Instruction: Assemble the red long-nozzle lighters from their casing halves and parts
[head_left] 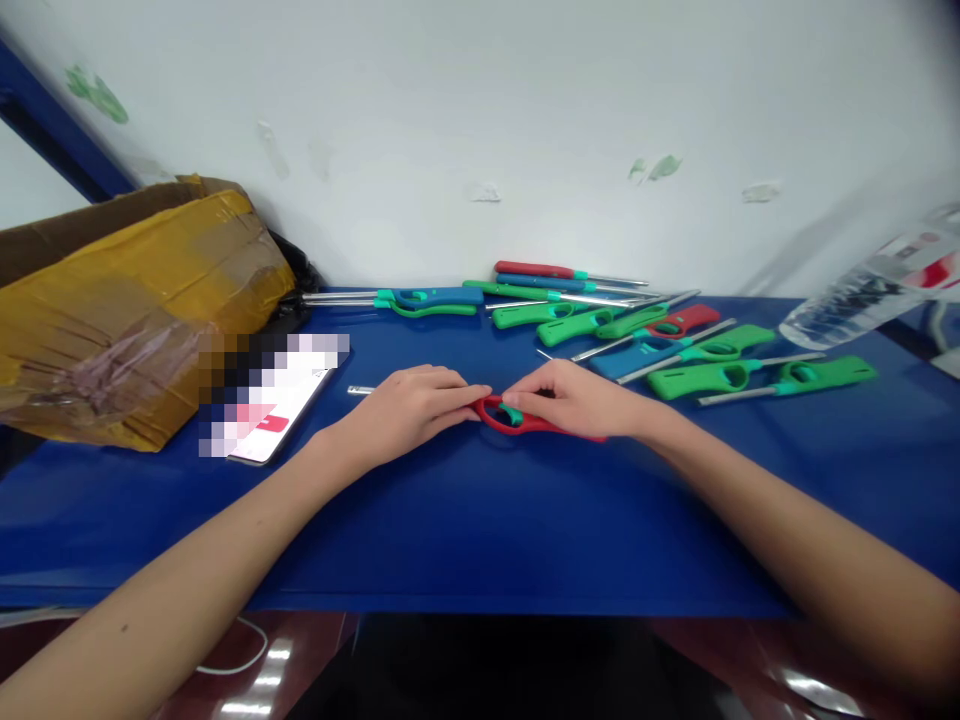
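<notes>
Both forearms reach in over the near edge of the blue table (525, 530), angled inward so the hands meet around its middle. There they share a red lighter (541, 425), lying crosswise with its handle to the right. The left hand (412, 410) is palm down, fingers long and drawn together, the tips pinched at the front of the trigger loop (its lower fingers are hidden). Past its knuckles a metal tube (361, 390) pokes out. The right hand (574, 398) is closed over the handle, thumb and forefinger bent together by the green trigger (513, 413). More lighters (686, 381) lie scattered along the far edge and toward the right edge, where a bottle (847, 300) leans. A phone (300, 400) and a taped box (135, 320) sit toward the left edge.
</notes>
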